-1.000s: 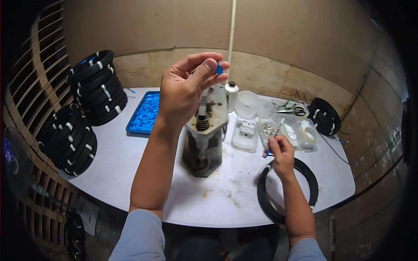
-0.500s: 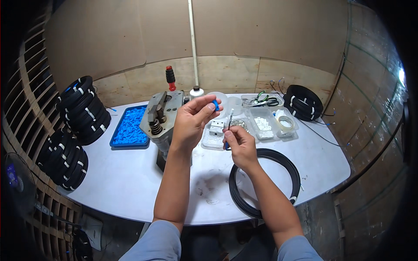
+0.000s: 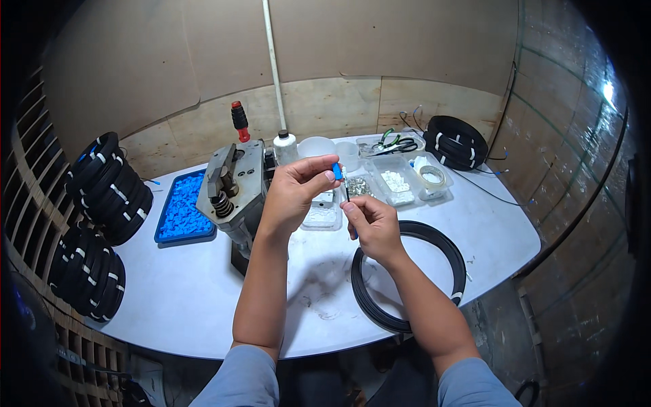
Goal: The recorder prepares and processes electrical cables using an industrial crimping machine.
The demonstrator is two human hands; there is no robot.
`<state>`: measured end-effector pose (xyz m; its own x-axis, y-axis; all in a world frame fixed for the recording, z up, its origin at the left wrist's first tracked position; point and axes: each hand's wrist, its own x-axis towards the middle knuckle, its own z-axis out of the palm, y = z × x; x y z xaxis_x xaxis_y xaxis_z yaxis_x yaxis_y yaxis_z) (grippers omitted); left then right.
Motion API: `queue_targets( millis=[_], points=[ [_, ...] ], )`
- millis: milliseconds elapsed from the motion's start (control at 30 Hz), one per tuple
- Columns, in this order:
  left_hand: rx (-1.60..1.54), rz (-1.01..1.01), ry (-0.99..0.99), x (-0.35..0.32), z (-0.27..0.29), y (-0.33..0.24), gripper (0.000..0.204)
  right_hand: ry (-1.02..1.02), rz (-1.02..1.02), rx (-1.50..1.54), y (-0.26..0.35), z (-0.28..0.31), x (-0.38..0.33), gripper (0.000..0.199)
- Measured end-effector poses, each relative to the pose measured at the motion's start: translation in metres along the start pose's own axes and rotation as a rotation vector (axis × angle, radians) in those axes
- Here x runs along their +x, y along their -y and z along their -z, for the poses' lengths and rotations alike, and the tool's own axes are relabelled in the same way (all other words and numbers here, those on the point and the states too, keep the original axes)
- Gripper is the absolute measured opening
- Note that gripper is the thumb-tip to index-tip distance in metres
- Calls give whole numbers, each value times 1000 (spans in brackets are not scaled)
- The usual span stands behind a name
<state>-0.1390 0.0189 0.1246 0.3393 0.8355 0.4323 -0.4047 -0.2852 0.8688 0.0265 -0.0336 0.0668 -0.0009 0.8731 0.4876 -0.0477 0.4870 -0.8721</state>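
Observation:
Between the thumb and fingers of my left hand (image 3: 288,200) is a small blue plastic piece (image 3: 337,171). My right hand (image 3: 375,227) pinches a black cable (image 3: 346,192) near its upright end. The pale tip of the cable stands right beside the blue piece; I cannot tell whether it touches or enters it. A short blue bit shows below the right fingers. Under the right forearm lies a coil of black cable (image 3: 441,239) with a white band. Both hands are raised over the middle of the white table (image 3: 319,292).
To the left stand a metal press-like machine (image 3: 234,166) and a blue tray (image 3: 184,239) of small blue pieces. Behind the hands are a bottle (image 3: 285,146) and clear containers (image 3: 400,198) with small white parts. Banded black coils (image 3: 112,190) are stacked at left, others (image 3: 456,144) at far right.
The blue piece and the cable end, apart before, are now side by side. The whole view has shifted slightly, moving the table things a little to the left.

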Motion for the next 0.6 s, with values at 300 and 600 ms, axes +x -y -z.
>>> queue_targets(
  millis=[300, 600],
  points=[
    [106, 11, 41, 2, 0, 0, 27, 7, -30, -7, 1, 3, -3, 15],
    [124, 36, 24, 0, -6, -9, 27, -1, -32, -38, 2, 6, -3, 15]
  ],
)
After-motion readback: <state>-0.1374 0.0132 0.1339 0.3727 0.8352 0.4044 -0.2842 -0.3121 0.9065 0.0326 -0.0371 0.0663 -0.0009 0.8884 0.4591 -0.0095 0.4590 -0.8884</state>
